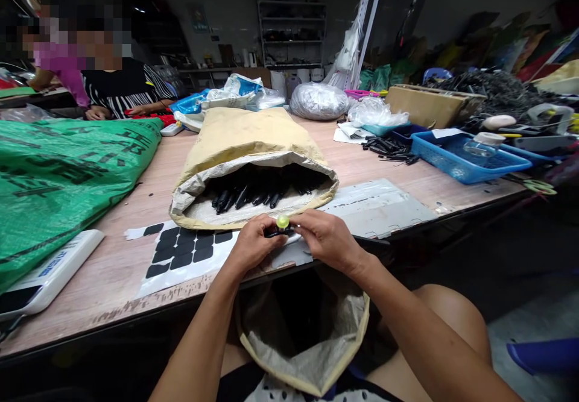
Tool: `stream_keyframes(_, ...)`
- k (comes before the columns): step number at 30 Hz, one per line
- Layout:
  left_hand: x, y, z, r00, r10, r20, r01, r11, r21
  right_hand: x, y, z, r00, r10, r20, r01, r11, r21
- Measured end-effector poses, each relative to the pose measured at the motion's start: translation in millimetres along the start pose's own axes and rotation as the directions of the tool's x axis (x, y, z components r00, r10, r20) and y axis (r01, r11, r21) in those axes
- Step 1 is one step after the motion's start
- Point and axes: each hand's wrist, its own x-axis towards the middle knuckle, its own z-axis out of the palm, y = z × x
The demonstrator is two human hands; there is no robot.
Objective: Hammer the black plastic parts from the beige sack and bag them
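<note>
My left hand (256,240) is closed on a slim black pen-like piece (271,232) at the table's front edge. Beside it my right hand (329,239) pinches near the other end of that piece; its fingertips hide what exactly they grip. A round yellow-green knob (283,222) shows between the two hands, and a short white part lies just under it. Right behind them a tan sack (253,129) lies on its side, mouth facing me, with several black pen-like pieces (243,196) inside. Below my hands, a second tan sack (312,373) gapes open at my lap.
Left of my hands lies a sheet of black stickers (183,248). A green sack (72,167) and a white device (58,272) take up the left side. At right are a grey board (384,206), loose black parts (389,147) and a blue basket (470,164). Two people sit at far left.
</note>
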Motion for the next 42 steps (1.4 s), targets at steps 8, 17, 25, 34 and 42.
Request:
stream_keyframes(8, -0.2, -2.9, 1.4, 1.000, 0.004, 0.000, -0.004, 1.000, -0.011, -3.3, 6.6, -8.6, 0.993, 0.035, -0.116, -0.036, 0.999, -0.006)
stream_keyframes(17, -1.3, 1.4, 0.7, 1.000, -0.019, 0.004, 0.019, 0.999, 0.035, -3.1, 31.4, -10.0, 0.987, 0.109, -0.122, -0.114, 0.993, -0.030)
stream_keyframes(25, -1.2, -1.8, 0.7, 1.000, -0.008, 0.004, 0.008, 0.999, 0.039, -0.1, 73.6, -10.3, 0.964, 0.251, -0.090, -0.267, 0.907, -0.325)
stream_keyframes(34, -1.9, -2.7, 0.8, 1.000, -0.007, 0.005, 0.007, 0.998, 0.055, -4.7, 76.6, -7.5, 0.965, 0.254, -0.068, -0.261, 0.892, -0.368)
stream_keyframes(42, -1.9, -0.7, 0.7, 1.000, 0.004, 0.007, -0.005, 0.997, 0.079, -4.5, 74.7, -8.4, 0.962, 0.265, -0.061, -0.269, 0.891, -0.367)
